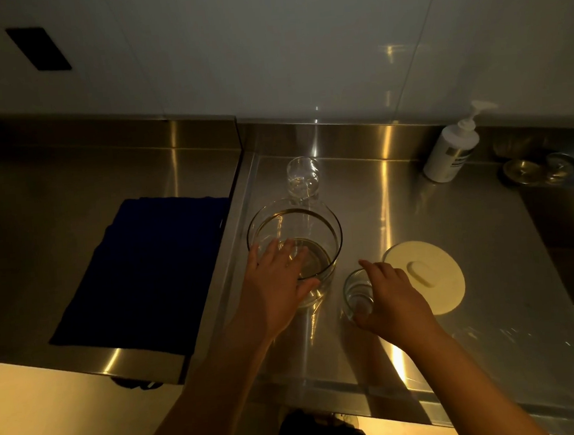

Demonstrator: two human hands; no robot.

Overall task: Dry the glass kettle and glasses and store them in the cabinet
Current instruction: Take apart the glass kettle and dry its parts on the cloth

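The wide round glass kettle (313, 225) stands on the steel draining board (398, 208). My left hand (277, 286) lies against its near left wall, fingers spread and fairly straight, thumb along the front of the glass. My right hand (392, 301) grips a small glass (355, 296) just right of the kettle, fingers over its rim and thumb on its near side. A second glass (303, 176) stands upright behind the kettle. The kettle's round cream lid (436, 295) lies flat to the right of my right hand.
A dark blue cloth (145, 273) is spread on the raised steel counter at left. A white pump bottle (452, 151) stands by the back wall, two metal strainers (522, 171) beside it. The sink basin (571, 229) drops away at right.
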